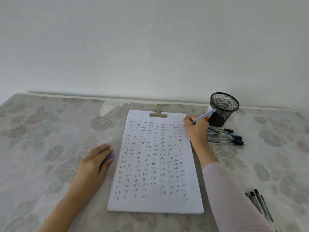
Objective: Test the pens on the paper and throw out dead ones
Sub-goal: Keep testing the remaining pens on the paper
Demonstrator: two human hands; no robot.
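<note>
Matt white paper (155,164), shiny metal clip (158,112), black wire-mesh cup (223,108), floral woven tablecloth (50,131)

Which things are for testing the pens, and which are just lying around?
For the job: paper, blue pen in the right hand, pen pile, black pens.
Lying around: mesh cup, red-and-white thing behind it, flowery cloth.

On my floral-cloth tabletop (50,131), clipped white paper sheet (155,203) centred, black mesh cup (222,113) behind its right corner, plastic pens (225,137) before the cup.
</note>
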